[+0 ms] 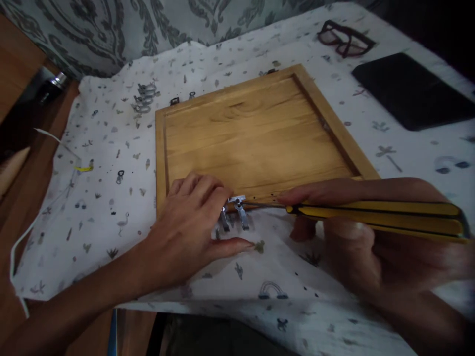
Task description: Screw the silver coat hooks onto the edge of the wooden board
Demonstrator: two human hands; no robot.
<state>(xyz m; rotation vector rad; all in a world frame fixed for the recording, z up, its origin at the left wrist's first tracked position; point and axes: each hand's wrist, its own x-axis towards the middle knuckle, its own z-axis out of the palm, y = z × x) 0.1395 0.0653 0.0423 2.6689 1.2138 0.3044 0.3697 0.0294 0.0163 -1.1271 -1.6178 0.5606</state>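
Observation:
My right hand (356,242) is closed around the yellow-and-black handle of a screwdriver (378,212). Its thin shaft points left, and the tip reaches a small metal hook (241,212) at the near edge of a wooden framed board (237,143). My left hand (193,212) lies over that near edge, fingers bent on the wood and thumb stretched out apart above the cloth. Beside its index finger, a second metal hook (224,219) partly shows. Small dark holes dot the edge right of the hooks. The exact contact of the screwdriver tip is too small to tell.
Several loose metal hooks (144,97) lie beyond the board's far left corner. A black flat device (411,91) and dark-framed glasses (346,38) rest at the right back. A white cord (22,237) runs along the left side of the printed tablecloth (100,207).

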